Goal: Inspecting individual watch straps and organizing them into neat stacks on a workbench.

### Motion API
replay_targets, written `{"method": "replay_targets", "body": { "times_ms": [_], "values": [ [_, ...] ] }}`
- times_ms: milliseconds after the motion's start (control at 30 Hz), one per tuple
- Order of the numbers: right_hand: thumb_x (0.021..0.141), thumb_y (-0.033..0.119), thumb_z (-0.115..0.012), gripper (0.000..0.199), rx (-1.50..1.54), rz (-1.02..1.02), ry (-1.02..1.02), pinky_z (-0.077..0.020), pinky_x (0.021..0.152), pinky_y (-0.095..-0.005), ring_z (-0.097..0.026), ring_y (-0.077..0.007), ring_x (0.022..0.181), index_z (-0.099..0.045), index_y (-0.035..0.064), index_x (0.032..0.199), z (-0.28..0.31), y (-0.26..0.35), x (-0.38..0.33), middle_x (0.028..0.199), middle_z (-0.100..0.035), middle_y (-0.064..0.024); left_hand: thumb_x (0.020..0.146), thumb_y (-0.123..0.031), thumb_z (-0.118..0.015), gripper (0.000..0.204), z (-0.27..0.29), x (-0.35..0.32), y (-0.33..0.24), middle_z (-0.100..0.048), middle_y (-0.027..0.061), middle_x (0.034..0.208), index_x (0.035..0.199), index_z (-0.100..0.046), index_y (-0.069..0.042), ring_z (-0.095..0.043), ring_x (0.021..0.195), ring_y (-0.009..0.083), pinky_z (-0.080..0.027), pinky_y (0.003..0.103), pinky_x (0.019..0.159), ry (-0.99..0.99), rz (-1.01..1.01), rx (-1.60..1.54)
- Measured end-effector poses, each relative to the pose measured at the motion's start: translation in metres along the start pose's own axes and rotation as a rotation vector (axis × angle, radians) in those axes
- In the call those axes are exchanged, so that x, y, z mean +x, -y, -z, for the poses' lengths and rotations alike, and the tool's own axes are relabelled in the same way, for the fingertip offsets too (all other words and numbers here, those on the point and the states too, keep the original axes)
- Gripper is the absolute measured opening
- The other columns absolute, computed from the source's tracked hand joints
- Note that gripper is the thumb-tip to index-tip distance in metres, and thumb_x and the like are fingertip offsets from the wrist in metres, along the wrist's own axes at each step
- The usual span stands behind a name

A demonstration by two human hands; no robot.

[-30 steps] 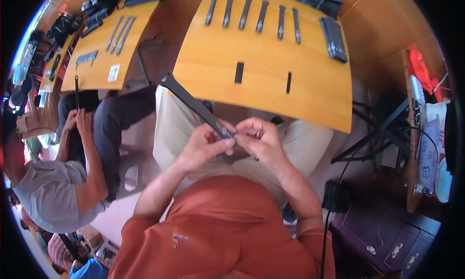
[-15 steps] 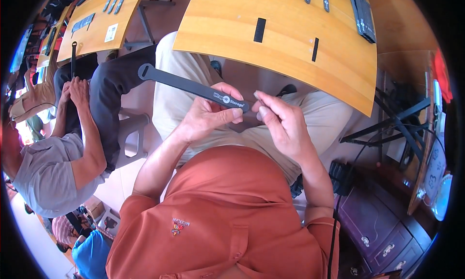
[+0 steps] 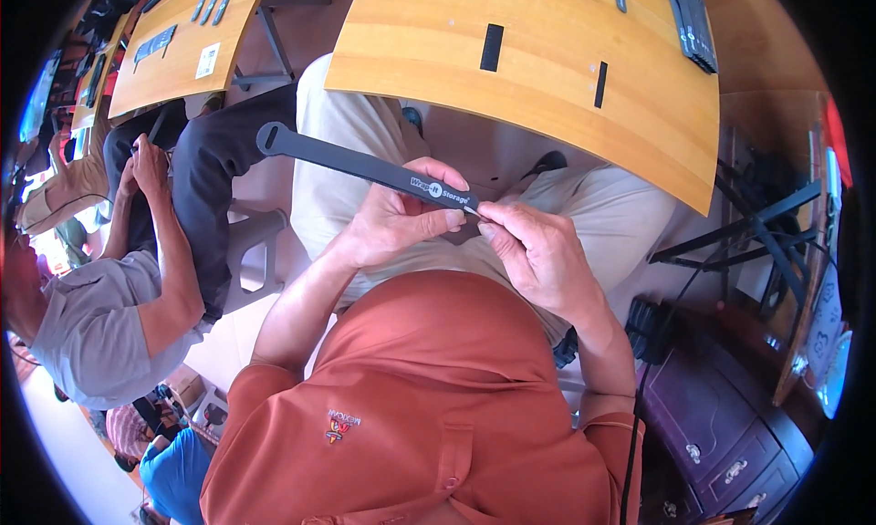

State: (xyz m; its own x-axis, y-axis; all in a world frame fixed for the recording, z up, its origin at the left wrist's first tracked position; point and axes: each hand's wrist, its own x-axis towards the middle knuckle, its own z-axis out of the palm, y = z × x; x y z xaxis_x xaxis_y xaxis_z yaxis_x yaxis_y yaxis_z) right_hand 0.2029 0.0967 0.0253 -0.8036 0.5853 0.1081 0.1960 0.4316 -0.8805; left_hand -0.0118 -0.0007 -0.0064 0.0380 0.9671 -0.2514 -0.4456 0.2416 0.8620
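Observation:
A long dark grey fabric strap [image 3: 351,166] with a slotted, rounded end and pale lettering slants over my lap, its slotted end up and to the left. My left hand [image 3: 388,226] is closed on it near the lettered end, thumb below and fingers behind. At that same end, my right hand [image 3: 543,251] pinches thumb and forefinger together. A thin edge shows at its fingertips; I cannot make out whether that is part of the strap or a separate piece.
In front stands a wooden table [image 3: 411,41] with a wide black strip [image 3: 492,48], a narrow black strip [image 3: 600,84] and a pile of grey straps [image 3: 689,28]. A seated co-worker's hands [image 3: 148,167] are at the left. A dark drawer cabinet [image 3: 707,425] stands at the right.
My right hand has moved left to the strap's lettered end and its fingertips have closed there. My left hand still holds the strap. The co-worker's upright strap has dropped from sight.

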Motion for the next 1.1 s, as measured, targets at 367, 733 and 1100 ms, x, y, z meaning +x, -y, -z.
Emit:
{"method": "replay_targets", "body": {
  "times_ms": [367,733,1100],
  "values": [
    [0.091,0.001,-0.069,0.024,-0.031,0.012,0.004,-0.0551,0.061,-0.0418,-0.07,-0.0361,0.073,-0.069,-0.0028,0.115,0.0,-0.001,0.0,0.091,-0.072,-0.0176,0.096,0.0,-0.072,0.031,-0.002,-0.002,0.002,-0.07,0.0042,0.107,0.125,-0.059,-0.001,-0.068,0.098,0.0103,-0.059,0.026,0.086,-0.015,0.015,-0.028],
    [0.09,0.001,-0.07,0.024,-0.07,0.028,-0.007,-0.0537,0.059,-0.0428,-0.069,-0.0359,0.07,-0.07,-0.0022,0.114,-0.005,-0.004,-0.002,0.086,-0.07,-0.017,0.098,0.001,-0.07,0.031,-0.003,-0.004,0.008,-0.068,0.0028,0.107,0.126,-0.059,-0.002,-0.066,0.097,0.0075,-0.057,0.023,0.085,-0.05,-0.016,0.031],
    [0.091,0.001,-0.069,0.026,-0.065,0.008,-0.072,-0.0556,0.06,-0.0431,-0.071,-0.036,0.072,-0.067,0.0002,0.117,-0.022,-0.002,-0.006,0.09,-0.073,-0.0178,0.089,-0.001,-0.069,0.017,0.001,-0.009,0.006,-0.062,-0.0015,0.093,0.104,-0.062,-0.004,-0.056,0.084,0.0045,-0.046,0.023,0.072,-0.097,-0.113,0.403]
  ]
}}
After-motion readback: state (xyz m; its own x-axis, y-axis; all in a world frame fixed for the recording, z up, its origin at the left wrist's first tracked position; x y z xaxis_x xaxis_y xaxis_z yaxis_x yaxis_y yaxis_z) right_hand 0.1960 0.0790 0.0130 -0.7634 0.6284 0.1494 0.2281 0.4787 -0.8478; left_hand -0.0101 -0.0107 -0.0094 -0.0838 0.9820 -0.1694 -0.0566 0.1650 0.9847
